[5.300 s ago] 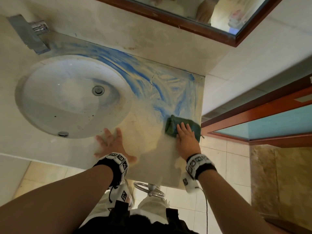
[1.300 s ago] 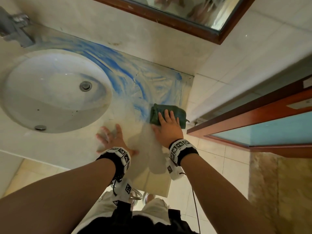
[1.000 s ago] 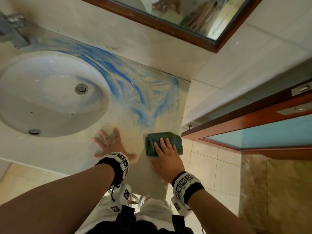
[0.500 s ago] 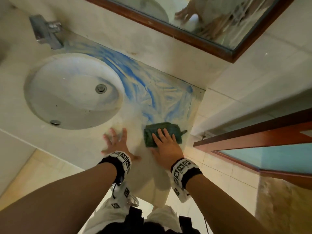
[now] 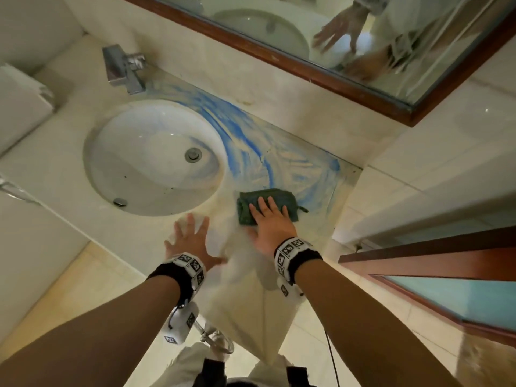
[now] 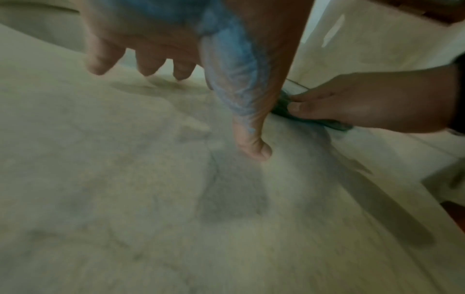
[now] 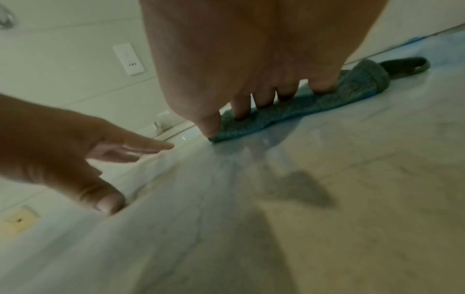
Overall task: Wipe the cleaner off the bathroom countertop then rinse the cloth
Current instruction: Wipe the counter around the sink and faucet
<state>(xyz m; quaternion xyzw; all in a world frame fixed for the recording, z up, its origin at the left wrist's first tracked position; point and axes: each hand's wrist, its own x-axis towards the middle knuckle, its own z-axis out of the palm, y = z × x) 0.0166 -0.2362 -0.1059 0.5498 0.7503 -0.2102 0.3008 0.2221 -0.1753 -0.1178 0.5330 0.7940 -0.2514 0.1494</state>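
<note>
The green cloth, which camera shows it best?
The head view: the whole folded cloth shows under the right hand. The right wrist view shows its side edge and loop; the left wrist view shows only a sliver.

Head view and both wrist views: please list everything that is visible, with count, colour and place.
cloth: one, dark green, folded on the countertop right of the sink
cleaner: blue smears, behind and right of the sink
countertop: one, beige
sink: one, white, oval, set into the countertop
faucet: one, silver, behind the sink
mirror: one, brown frame, on the wall
right hand: flat, presses the cloth
left hand: fingers spread, flat on the countertop
</note>
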